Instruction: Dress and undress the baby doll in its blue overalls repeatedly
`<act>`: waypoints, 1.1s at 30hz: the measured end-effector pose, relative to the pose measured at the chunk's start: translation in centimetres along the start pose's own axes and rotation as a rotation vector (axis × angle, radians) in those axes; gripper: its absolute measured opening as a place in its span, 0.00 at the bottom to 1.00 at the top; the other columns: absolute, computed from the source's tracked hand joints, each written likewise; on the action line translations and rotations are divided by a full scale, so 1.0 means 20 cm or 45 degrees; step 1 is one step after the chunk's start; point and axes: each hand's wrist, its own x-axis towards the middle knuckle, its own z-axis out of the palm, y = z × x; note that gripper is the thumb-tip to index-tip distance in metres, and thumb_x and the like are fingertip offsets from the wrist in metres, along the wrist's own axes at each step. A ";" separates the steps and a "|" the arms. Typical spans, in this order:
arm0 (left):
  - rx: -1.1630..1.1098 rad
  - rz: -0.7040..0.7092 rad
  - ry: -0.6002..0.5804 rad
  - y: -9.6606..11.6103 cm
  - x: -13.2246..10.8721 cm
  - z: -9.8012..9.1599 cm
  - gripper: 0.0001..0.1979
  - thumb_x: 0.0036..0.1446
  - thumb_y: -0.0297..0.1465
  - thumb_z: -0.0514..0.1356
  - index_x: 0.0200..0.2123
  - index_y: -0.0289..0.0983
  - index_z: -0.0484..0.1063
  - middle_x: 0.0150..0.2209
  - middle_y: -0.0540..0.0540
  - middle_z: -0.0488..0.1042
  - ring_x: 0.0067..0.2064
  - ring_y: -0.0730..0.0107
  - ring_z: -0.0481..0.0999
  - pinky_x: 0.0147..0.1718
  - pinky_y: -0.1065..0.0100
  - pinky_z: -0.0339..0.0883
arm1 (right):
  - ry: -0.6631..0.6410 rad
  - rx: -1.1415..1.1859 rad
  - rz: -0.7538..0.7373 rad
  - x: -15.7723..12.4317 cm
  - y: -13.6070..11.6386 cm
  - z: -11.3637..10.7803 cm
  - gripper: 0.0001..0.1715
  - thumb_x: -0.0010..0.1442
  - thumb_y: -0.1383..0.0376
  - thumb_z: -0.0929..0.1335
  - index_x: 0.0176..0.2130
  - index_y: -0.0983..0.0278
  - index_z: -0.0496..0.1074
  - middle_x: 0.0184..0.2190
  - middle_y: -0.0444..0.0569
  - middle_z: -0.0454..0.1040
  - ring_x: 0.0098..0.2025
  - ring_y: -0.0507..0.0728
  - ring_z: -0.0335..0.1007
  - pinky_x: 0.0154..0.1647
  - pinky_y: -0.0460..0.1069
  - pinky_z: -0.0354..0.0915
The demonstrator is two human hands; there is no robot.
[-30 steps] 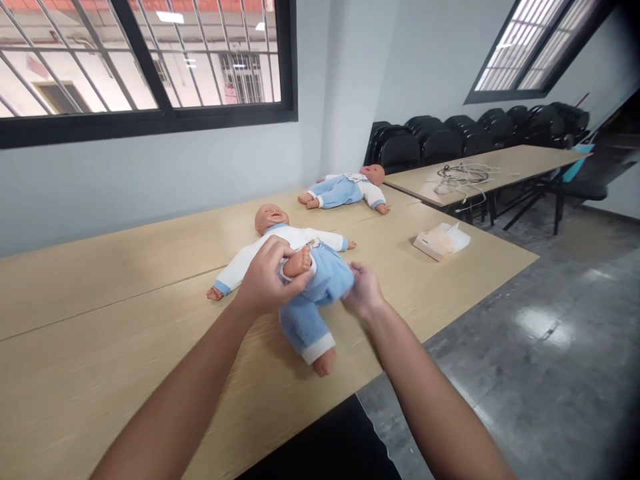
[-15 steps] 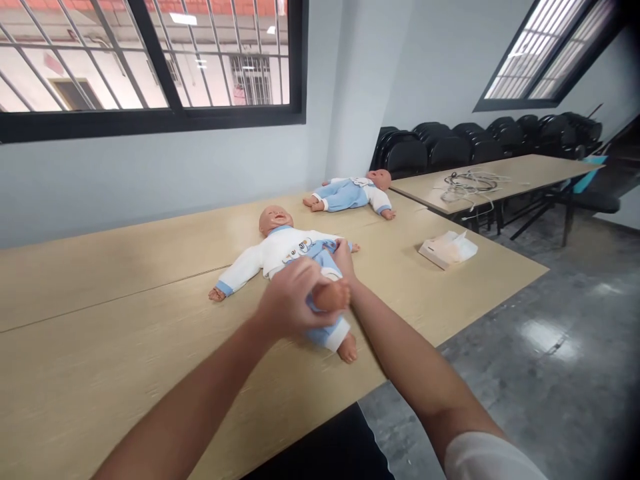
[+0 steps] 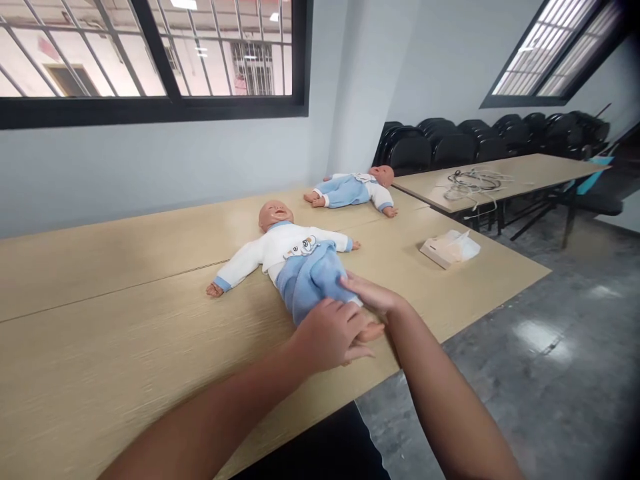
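A baby doll (image 3: 307, 273) lies on its back on the wooden table (image 3: 150, 340), arms spread, in a white top with a cartoon print and light blue trousers. My left hand (image 3: 333, 333) is closed over the doll's lower leg near the ankle, thumb sticking out. A bare foot (image 3: 371, 332) shows just beyond its fingers. From the right, my right hand (image 3: 373, 293) lies with stretched fingers against the trouser leg near its white cuff. The other foot is mostly hidden under my left hand.
A second doll (image 3: 353, 190) in similar clothes lies farther back. To the right sits an open tissue pack (image 3: 450, 249). Tangled cables (image 3: 475, 183) rest on another table, with stacked black chairs (image 3: 453, 147) behind. The near table's edge runs close below my hands.
The raised foot in my left hand has come down toward the table. My right hand has moved from the waist down to the lower leg. The trousers now cover the legs more smoothly.
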 end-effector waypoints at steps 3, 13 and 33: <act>-0.035 -0.253 0.339 -0.12 -0.03 -0.07 0.11 0.68 0.37 0.59 0.48 0.39 0.72 0.45 0.42 0.77 0.49 0.57 0.75 0.52 0.55 0.66 | -0.075 -0.002 0.030 -0.03 -0.02 0.00 0.41 0.59 0.52 0.76 0.65 0.59 0.66 0.63 0.53 0.73 0.64 0.67 0.69 0.67 0.63 0.66; -0.693 -1.182 0.658 -0.47 -0.08 -0.14 0.10 0.62 0.39 0.62 0.33 0.40 0.70 0.40 0.44 0.74 0.50 0.54 0.70 0.58 0.53 0.60 | 0.080 -0.065 0.009 -0.06 -0.01 0.03 0.39 0.56 0.51 0.77 0.60 0.64 0.70 0.61 0.56 0.75 0.62 0.68 0.71 0.67 0.63 0.64; -1.077 -1.358 0.851 -0.62 -0.39 -0.11 0.22 0.51 0.36 0.70 0.48 0.37 0.71 0.46 0.41 0.77 0.48 0.61 0.76 0.49 0.62 0.68 | 0.051 -0.826 0.045 -0.37 -0.19 0.09 0.33 0.66 0.49 0.68 0.65 0.59 0.67 0.63 0.54 0.73 0.63 0.70 0.70 0.66 0.65 0.63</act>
